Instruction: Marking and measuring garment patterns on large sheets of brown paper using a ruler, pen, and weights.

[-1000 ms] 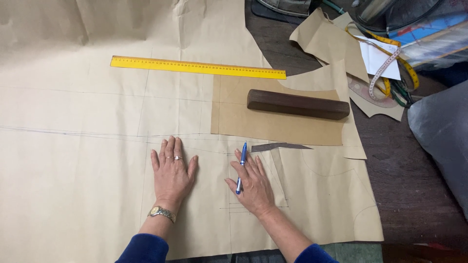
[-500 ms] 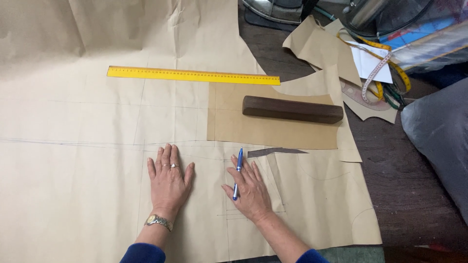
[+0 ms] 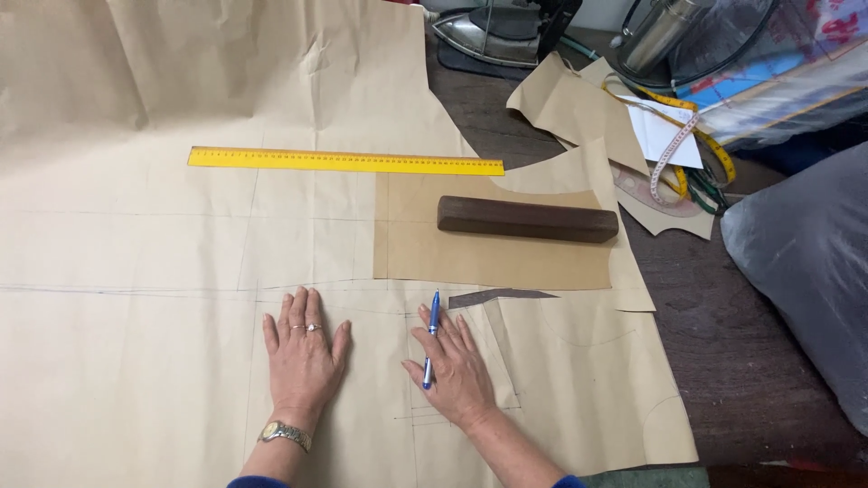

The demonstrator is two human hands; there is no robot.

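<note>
My left hand (image 3: 303, 361) lies flat, fingers slightly spread, on a big sheet of brown pattern paper (image 3: 136, 271) marked with pencil lines. My right hand (image 3: 455, 369) rests flat beside it, with a blue pen (image 3: 430, 351) held between its fingers, tip pointing away from me. Past the hands lies a darker brown paper piece (image 3: 479, 253) weighted by a dark wooden block (image 3: 527, 220). A yellow ruler (image 3: 344, 161) lies straight across the paper farther back.
On the dark table (image 3: 723, 325) at the right are paper offcuts (image 3: 579, 108), a measuring tape (image 3: 683, 145), an iron (image 3: 493, 36), a metal flask (image 3: 655, 36) and plastic bags. A grey cushion-like bulk (image 3: 809, 262) sits at the right edge.
Both hands stay pressed flat on the paper. The view has shifted slightly; the pen and the other things lie as before.
</note>
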